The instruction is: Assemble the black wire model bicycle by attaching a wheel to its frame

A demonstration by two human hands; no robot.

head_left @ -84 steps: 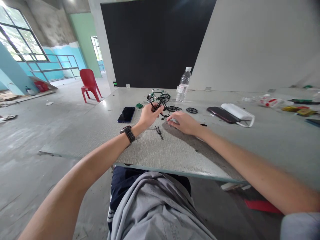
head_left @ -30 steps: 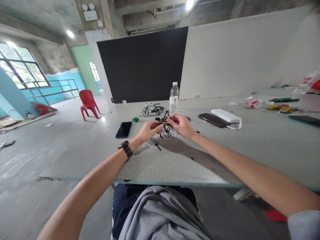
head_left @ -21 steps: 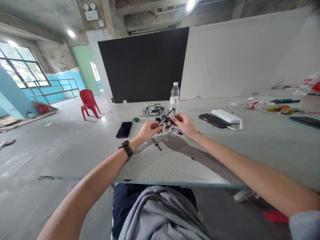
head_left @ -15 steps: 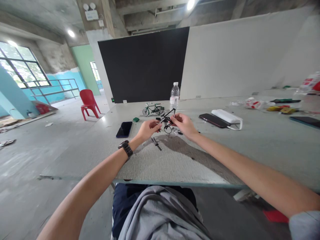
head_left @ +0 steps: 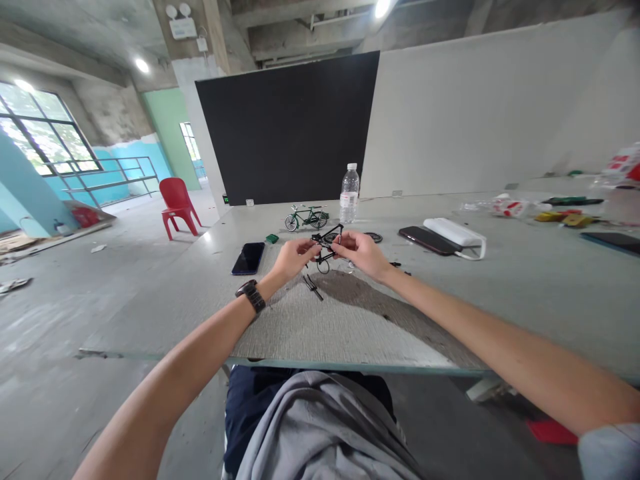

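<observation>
Between my two hands, just above the table, is a small black model bicycle frame [head_left: 327, 238] with thin bars and a loop hanging at its lower side. My left hand [head_left: 297, 256], with a dark watch on its wrist, pinches the frame's left side. On the right side, the fingers of my right hand [head_left: 363, 252] are closed on the frame too. Their exact grip points are partly hidden by the fingers. A thin black forked part [head_left: 313, 287] lies on the table below my hands. Behind them a finished green model bicycle [head_left: 306, 217] stands upright.
A water bottle [head_left: 349, 193] stands behind my hands. To the left lie a phone [head_left: 249, 259] and a small green piece [head_left: 272, 239]. A small black wheel [head_left: 373, 237] lies behind my right hand. Farther right are a dark phone [head_left: 427, 241] and a white power bank [head_left: 454, 233].
Both hands have drawn closer together around the model frame, which has shifted slightly left and down and turned. The small wheel behind my right hand now shows.
</observation>
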